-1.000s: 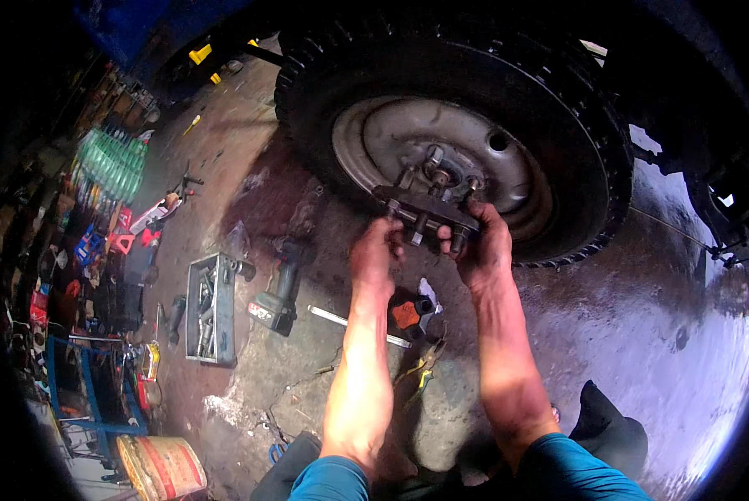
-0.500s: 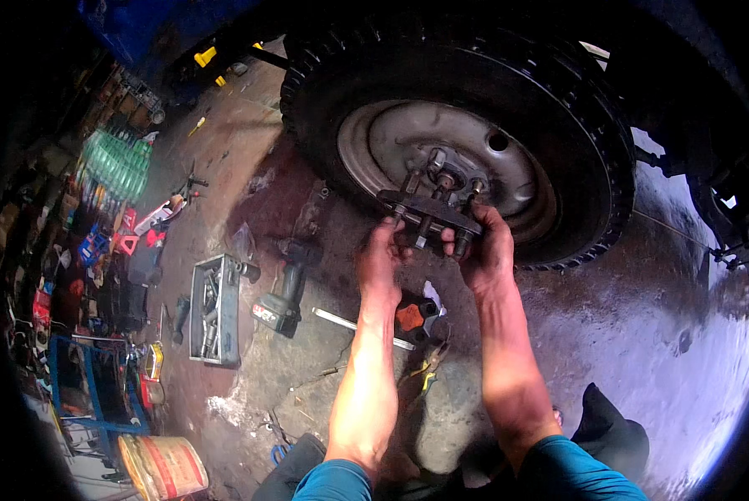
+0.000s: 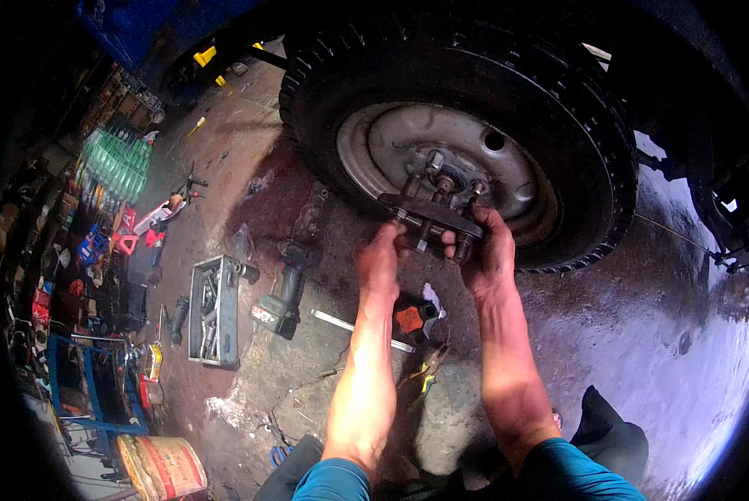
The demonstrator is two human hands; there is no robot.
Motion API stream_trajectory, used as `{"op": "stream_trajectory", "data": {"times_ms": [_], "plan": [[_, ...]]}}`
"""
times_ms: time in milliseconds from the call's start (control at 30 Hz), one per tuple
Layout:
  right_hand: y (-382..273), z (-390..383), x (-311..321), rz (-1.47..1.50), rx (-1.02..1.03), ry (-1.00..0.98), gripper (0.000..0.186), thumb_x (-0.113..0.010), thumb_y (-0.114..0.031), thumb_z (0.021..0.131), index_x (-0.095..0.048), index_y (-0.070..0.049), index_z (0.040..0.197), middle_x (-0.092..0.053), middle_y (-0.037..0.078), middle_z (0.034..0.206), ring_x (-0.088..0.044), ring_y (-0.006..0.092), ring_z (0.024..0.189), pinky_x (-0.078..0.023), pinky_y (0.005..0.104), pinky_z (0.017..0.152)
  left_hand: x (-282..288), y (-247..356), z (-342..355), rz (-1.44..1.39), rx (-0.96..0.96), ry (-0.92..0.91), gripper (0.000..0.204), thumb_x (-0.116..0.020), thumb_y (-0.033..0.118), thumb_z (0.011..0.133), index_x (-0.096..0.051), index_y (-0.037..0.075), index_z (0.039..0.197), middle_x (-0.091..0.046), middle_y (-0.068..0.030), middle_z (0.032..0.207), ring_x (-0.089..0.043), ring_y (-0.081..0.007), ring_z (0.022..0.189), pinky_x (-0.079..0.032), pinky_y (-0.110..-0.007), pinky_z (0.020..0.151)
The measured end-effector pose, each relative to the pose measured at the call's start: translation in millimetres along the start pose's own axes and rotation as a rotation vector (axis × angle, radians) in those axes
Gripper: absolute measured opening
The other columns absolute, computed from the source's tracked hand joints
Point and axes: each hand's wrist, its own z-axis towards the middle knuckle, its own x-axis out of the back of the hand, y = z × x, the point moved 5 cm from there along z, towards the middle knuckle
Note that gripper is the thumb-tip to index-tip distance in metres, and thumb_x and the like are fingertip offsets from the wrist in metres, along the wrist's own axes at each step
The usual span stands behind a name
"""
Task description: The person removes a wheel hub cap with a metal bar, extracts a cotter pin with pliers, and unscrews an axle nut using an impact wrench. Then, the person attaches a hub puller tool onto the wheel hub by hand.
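Note:
In front of the wheel hub (image 3: 444, 171), both my hands hold a dark steel bar-type puller (image 3: 433, 214). Long bolts run through its crossbar toward the hub, and a centre bolt points back at me. My left hand (image 3: 380, 257) is closed, its fingertips at the bolt on the bar's left end. Around the right end and its bolt wraps my right hand (image 3: 490, 255). Behind the puller is the pale steel rim (image 3: 399, 125) of a large black tyre (image 3: 575, 142). Whether the bolts are threaded into the hub I cannot tell.
Left of my arms lie a cordless impact wrench (image 3: 284, 292) and a metal box (image 3: 230, 355) of sockets and tools. A flat metal bar (image 3: 332, 318) and yellow-handled pliers (image 3: 429, 372) are on the floor below my hands. A bucket (image 3: 161, 468) stands lower left.
My left hand's fingers have shifted slightly at the bolt on the left end. The puller and my right hand stay almost where they were.

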Motion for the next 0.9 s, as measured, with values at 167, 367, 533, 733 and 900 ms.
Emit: {"op": "stream_trajectory", "data": {"times_ms": [167, 367, 533, 733, 900], "plan": [[-0.2, 1.6, 0.5, 0.057, -0.033, -0.059, 0.026, -0.043, -0.022, 0.086, -0.047, -0.001, 0.101, -0.059, 0.015, 0.085, -0.059, 0.0224, 0.056, -0.045, 0.0314, 0.046, -1.6, 7.6, -0.9, 0.050, -0.310, 0.044, 0.021, -0.059, 0.025, 0.079, -0.061, 0.005, 0.084, -0.060, -0.0043, 0.071, -0.055, -0.0147, 0.058, -0.042, -0.028, 0.051], [-2.6, -3.7, -6.9, 0.019, -0.010, -0.029, 0.023, -0.044, -0.022, 0.085, -0.048, -0.002, 0.092, -0.058, 0.011, 0.076, -0.056, 0.0215, 0.055, -0.045, 0.0311, 0.046, -0.4, -7.8, 11.2, 0.032, -0.050, -0.058, 0.026, -0.054, 0.030, 0.082, -0.059, 0.006, 0.086, -0.061, -0.0052, 0.074, -0.056, -0.0161, 0.058, -0.045, -0.029, 0.052], [-1.4, -0.1, -2.4, 0.055, -0.005, -0.023, 0.023, -0.043, -0.022, 0.085, -0.048, -0.002, 0.093, -0.058, 0.012, 0.075, -0.057, 0.0218, 0.055, -0.045, 0.0307, 0.046, -10.8, -2.1, -12.0, -0.425, 0.121, -0.051, 0.020, -0.055, 0.023, 0.081, -0.059, 0.004, 0.079, -0.061, -0.0057, 0.074, -0.054, -0.0155, 0.056, -0.043, -0.029, 0.052], [-3.6, -4.6, -7.5, 0.055, -0.022, -0.024, 0.022, -0.043, -0.022, 0.084, -0.048, -0.002, 0.092, -0.058, 0.012, 0.074, -0.057, 0.0223, 0.054, -0.045, 0.0313, 0.047, -3.4, 14.1, -3.4, 0.538, -0.587, 0.167, 0.015, -0.056, 0.020, 0.079, -0.062, 0.006, 0.080, -0.062, -0.0052, 0.075, -0.054, -0.0142, 0.057, -0.042, -0.027, 0.053], [-4.1, -2.0, -0.9, 0.073, -0.011, 0.014, 0.021, -0.043, -0.021, 0.085, -0.048, -0.002, 0.092, -0.058, 0.013, 0.076, -0.057, 0.0231, 0.053, -0.045, 0.0320, 0.047, -10.0, -1.6, -4.8, -0.273, 0.078, -0.066, 0.017, -0.056, 0.021, 0.079, -0.063, 0.006, 0.082, -0.061, -0.0025, 0.076, -0.054, -0.0117, 0.061, -0.041, -0.025, 0.056]]}}
